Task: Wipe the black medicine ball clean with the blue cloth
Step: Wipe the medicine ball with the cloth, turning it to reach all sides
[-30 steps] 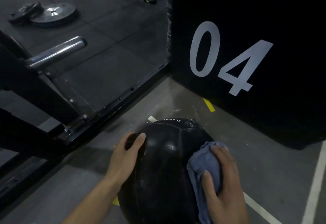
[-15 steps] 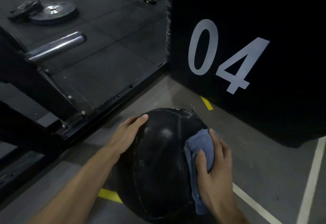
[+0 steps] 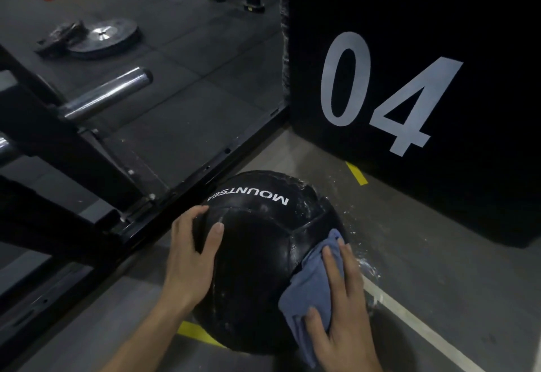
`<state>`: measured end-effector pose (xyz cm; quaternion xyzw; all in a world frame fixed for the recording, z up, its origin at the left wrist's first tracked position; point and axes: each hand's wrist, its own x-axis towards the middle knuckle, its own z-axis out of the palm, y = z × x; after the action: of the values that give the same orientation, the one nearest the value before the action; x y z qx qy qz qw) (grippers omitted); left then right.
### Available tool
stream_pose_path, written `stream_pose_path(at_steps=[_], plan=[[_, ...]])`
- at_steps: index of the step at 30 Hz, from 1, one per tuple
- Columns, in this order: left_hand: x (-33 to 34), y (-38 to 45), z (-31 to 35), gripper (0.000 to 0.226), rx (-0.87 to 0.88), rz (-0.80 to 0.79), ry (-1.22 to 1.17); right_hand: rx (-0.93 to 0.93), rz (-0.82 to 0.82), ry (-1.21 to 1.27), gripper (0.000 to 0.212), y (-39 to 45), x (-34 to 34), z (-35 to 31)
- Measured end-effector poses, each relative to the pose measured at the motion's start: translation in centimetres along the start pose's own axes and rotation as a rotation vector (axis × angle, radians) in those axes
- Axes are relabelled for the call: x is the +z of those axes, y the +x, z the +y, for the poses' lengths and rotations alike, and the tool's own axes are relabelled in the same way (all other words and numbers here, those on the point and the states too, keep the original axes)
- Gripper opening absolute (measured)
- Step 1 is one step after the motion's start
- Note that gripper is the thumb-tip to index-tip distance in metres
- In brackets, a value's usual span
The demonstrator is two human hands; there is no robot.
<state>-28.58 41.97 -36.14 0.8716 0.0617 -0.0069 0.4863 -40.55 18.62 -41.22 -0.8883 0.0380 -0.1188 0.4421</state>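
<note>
Two hands are on the round black leather medicine ball (image 3: pixel 257 254), which sits on the grey concrete floor (image 3: pixel 439 254) at near centre. I note the left hand (image 3: pixel 190 257) laid flat against the ball's left side, fingers spread and only gently bent to the curve, thumb lying across the upper face; it grips nothing. The right hand (image 3: pixel 339 304) lies with straight fingers and thumb on the crumpled blue cloth (image 3: pixel 310 286), pressing it against the ball's right side. The cloth hangs down the ball's near right flank, below the palm.

I record the ball's surface as glossy, with stitched panel seams and white lettering reading MOUNTSEA upside down near its far edge. Pale smears and specks show on the upper right panel, and wet-looking splashes mark the floor just right of the ball. A tall black box with a white "04" (image 3: pixel 380 93) stands at far right. A black steel rack frame (image 3: pixel 87 166) lies to the left.
</note>
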Motion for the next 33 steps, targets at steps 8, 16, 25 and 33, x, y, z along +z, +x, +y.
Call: stream_pose_path(at_steps=[8,16,25,33], plan=[[0.1,-1.9,-1.5,0.069,0.038,0.015,0.049,0.092,0.012,-0.023,0.075,2.1,-0.1,-1.7],[0.7,-2.7,-1.7,0.080,0.081,0.048,0.094,0.342,-0.119,-0.111,0.077,10.2,-0.3,-5.0],[0.1,-2.1,-0.9,0.068,0.061,0.012,0.139,0.062,-0.153,-0.447,0.088,2.8,0.9,-6.1],[2.5,0.1,3.8,0.066,0.129,-0.017,0.303,0.031,-0.031,-0.156,0.077,2.6,0.2,-4.5]])
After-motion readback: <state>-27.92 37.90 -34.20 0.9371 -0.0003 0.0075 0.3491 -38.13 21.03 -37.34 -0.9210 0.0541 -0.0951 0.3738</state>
